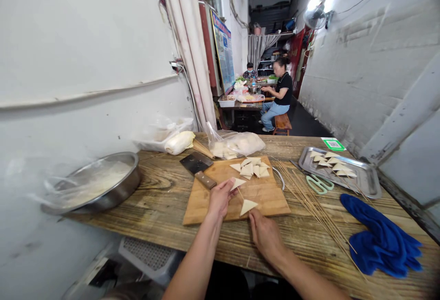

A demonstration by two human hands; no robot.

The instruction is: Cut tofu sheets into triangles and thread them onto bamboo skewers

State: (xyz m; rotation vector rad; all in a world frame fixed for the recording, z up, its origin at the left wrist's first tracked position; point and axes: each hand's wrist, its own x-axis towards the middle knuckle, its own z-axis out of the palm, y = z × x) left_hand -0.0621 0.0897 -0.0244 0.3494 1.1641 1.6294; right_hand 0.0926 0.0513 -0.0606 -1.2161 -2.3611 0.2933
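Note:
My left hand (220, 197) is closed on a pale triangular tofu piece (238, 183) over the wooden cutting board (268, 199). My right hand (265, 235) rests at the board's near edge, fingers curled around the end of a thin bamboo skewer (240, 194) that carries a second triangle (247, 206). A pile of cut triangles (251, 168) lies at the board's far side. A cleaver (198, 167) lies on the board's left corner.
A steel bowl (99, 185) covered in plastic sits at left. Loose skewers (309, 199), green scissors (319, 184), a metal tray (367, 178) with skewered triangles and a blue cloth (381, 240) lie at right. Bags of tofu (237, 145) sit behind the board. Two people sit at a far table.

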